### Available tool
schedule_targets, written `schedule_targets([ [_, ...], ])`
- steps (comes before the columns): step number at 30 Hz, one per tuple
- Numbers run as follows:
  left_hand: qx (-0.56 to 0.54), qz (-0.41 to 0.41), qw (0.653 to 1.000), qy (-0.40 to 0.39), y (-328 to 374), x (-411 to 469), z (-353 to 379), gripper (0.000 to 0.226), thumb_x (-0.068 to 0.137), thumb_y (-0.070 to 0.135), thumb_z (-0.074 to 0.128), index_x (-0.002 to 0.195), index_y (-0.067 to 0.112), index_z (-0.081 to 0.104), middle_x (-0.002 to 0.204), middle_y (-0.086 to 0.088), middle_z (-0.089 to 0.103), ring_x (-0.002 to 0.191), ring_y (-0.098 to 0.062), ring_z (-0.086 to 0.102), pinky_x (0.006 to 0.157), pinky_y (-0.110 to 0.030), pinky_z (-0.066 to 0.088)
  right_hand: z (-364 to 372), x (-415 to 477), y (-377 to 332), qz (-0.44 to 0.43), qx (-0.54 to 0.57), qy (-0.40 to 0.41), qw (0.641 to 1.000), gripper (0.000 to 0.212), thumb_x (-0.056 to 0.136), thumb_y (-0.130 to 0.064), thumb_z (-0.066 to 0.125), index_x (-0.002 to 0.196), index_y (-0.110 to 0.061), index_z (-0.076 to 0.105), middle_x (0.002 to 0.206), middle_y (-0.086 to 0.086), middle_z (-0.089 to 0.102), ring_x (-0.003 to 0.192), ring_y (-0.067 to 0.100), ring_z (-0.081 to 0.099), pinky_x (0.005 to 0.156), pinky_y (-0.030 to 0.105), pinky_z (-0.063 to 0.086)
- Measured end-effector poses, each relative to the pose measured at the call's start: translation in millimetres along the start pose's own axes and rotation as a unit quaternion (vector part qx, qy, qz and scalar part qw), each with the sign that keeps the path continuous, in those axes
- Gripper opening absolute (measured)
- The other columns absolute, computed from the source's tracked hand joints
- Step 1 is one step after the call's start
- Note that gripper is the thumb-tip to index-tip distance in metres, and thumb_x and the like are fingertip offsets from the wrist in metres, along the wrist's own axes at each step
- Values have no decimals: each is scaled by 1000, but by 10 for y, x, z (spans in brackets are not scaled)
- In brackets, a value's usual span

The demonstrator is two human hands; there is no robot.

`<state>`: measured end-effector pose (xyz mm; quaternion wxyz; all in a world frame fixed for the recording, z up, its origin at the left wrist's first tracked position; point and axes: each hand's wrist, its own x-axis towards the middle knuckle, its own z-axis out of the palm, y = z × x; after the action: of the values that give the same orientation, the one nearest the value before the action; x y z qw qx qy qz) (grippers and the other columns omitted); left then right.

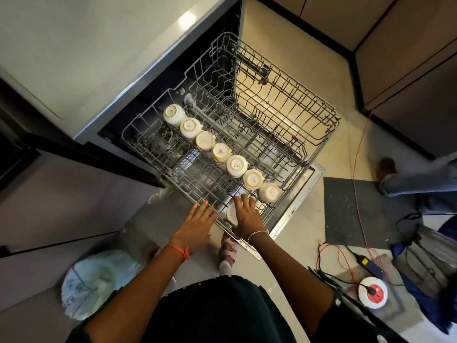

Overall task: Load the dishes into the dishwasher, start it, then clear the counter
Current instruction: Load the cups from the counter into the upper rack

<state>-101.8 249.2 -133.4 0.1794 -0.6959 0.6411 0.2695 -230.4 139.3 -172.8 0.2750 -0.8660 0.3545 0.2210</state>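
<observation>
The dishwasher's upper wire rack (138, 134) is pulled out over the open door (300, 194), and the lower rack (309, 115) stands out behind it without dishes. Several white cups (235, 165) sit upside down in a diagonal row across the upper rack. My right hand (246, 215) lies on top of another white cup (231, 214) at the rack's near corner, fingers bent over it. My left hand (197, 225) rests with straight fingers on the rack's front edge, just left of that cup.
The grey counter (86, 58) spans the upper left above the dishwasher. A dark mat (358, 214), orange and black cables and a white-and-red extension reel (373, 294) lie on the floor at right. Another person's leg (420, 179) is at the right edge. A pale bag (96, 280) sits lower left.
</observation>
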Motion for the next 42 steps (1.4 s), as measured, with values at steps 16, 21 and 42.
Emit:
schedule_targets([
  [16,-6,-96,947,308,-1004,-876,-77,55,51,30,85,101,12,71,107,-5,68,101,-22,66,82,-38,53,-950,205,-1490,-263,-89,69,958,35,90,-25,46,114,-2,56,118,18,55,108,35,54,85,42,44],
  [21,-60,-147,895,418,-1784,-1764,-177,43,68,20,39,104,5,59,96,-12,70,100,-21,53,93,-30,33,-950,190,-2826,-411,-141,96,895,46,87,-35,32,101,-3,61,105,19,63,91,39,61,72,42,47],
  [42,-185,-641,541,513,-2820,-6335,1502,46,69,17,36,98,-5,64,99,-24,65,97,-27,57,87,-28,36,407,-1152,-7921,-806,-157,121,558,25,76,-31,51,67,-12,66,50,12,62,46,33,60,38,29,42],
])
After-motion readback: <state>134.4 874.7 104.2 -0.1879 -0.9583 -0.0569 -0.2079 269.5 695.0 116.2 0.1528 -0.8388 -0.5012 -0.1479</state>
